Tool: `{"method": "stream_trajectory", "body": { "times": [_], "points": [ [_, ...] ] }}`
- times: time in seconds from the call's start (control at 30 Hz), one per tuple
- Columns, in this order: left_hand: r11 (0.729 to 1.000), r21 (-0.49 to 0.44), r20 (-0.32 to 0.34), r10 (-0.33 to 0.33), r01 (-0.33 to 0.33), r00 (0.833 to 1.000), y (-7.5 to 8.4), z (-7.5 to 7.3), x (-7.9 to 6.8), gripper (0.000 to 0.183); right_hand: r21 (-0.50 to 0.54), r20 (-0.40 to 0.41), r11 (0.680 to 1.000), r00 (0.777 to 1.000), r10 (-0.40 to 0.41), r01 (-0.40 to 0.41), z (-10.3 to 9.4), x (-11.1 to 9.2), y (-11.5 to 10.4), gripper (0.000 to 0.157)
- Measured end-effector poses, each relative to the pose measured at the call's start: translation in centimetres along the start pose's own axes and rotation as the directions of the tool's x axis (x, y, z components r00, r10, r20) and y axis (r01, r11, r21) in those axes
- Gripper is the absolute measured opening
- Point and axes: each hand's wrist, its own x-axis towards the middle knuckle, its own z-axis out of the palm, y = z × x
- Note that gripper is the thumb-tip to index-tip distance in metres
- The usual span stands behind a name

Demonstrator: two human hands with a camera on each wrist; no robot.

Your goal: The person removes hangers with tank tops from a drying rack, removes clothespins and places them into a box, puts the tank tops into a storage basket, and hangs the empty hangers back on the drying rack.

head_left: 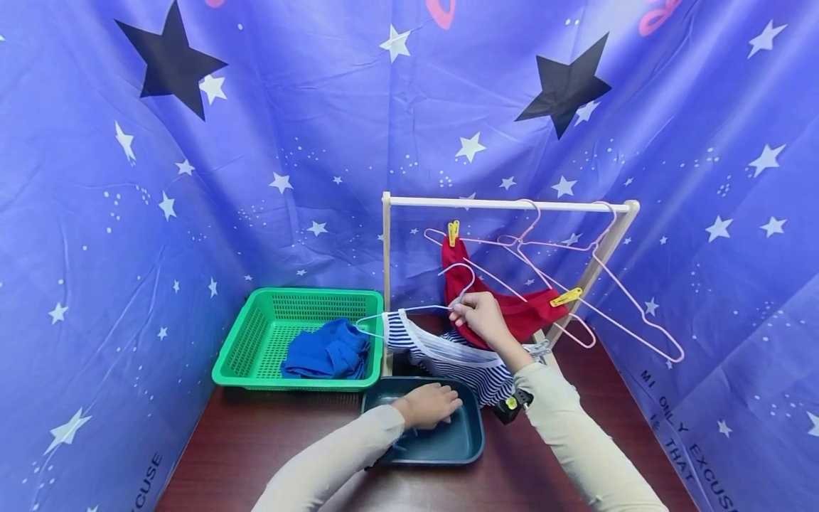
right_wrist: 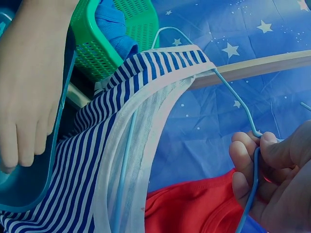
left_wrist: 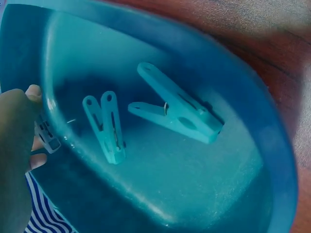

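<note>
My right hand grips a thin clothes hanger at its neck, just below the hook. A navy-and-white striped garment hangs from the hanger by its shoulder bands. In the dark teal tray my left hand reaches down with its palm hidden in the head view. The left wrist view shows its fingertips pinching a clothespin. Two more clothespins, a smaller one and a larger one, lie on the tray floor.
A green basket with a blue cloth stands left. Behind the striped garment is a rack bearing pink hangers. A red garment hangs there, held by yellow clothespins. Starred curtains surround the brown table.
</note>
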Motion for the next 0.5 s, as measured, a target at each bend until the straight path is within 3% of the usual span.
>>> {"method": "stream_trajectory", "body": {
  "times": [0.23, 0.5],
  "points": [
    [0.999, 0.051, -0.029, 0.013, -0.012, 1.000, 0.37, 0.61, -0.30, 0.024, -0.002, 0.021, 1.000, 1.000, -0.005, 0.005, -0.03, 0.07, -0.13, 0.015],
    [0.999, 0.040, 0.000, 0.009, -0.009, 1.000, 0.74, 0.59, -0.62, 0.024, 0.001, 0.038, 1.000, 0.999, -0.018, 0.018, -0.85, 0.26, 0.15, 0.015]
  ]
}}
